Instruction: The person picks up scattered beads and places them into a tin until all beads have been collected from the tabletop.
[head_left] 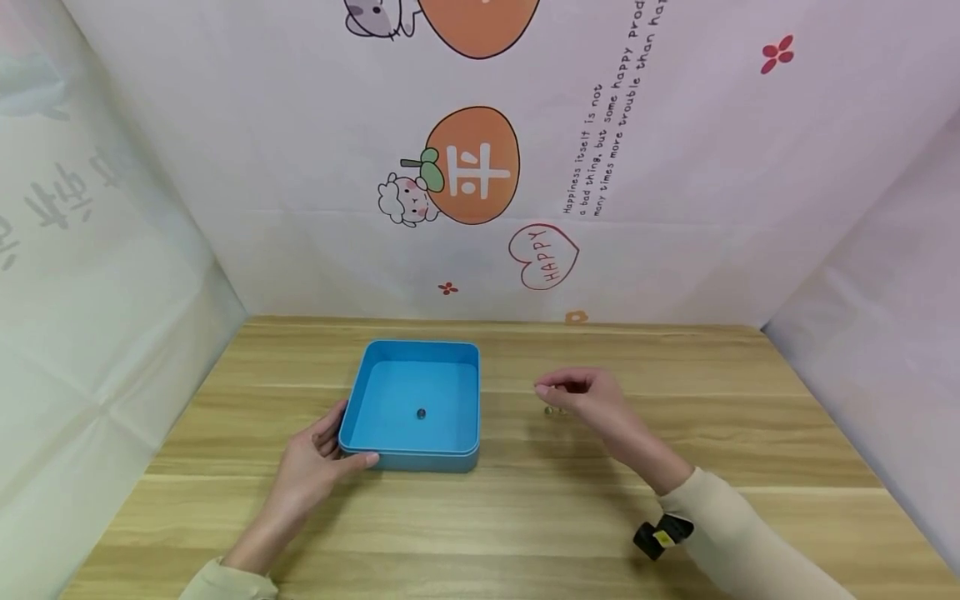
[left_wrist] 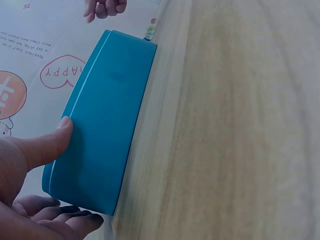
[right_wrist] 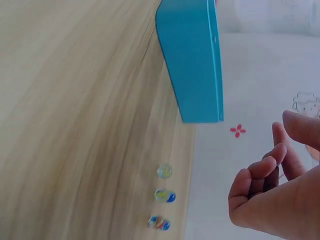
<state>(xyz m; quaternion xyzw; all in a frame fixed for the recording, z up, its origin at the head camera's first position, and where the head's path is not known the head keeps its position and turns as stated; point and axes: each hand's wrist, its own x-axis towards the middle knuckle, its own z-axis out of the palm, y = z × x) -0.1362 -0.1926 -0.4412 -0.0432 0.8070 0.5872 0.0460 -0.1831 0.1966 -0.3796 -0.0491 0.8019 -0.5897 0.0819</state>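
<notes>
One glass marble (head_left: 421, 413): lay inside the square blue box (head_left: 431, 462).
Left hand (head_left: 309, 465): gripped the box's near-left corner.
Right hand (head_left: 596, 406): fingertips close; whether pinching, could not tell.
Loose marbles (right_wrist: 164, 171): right of the box; boxing them seemed underway, next probably needing a delicate pinch.

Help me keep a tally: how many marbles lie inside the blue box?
1: a marble lies near the middle of the floor of the blue box. The box's near wall might hide another.
</notes>
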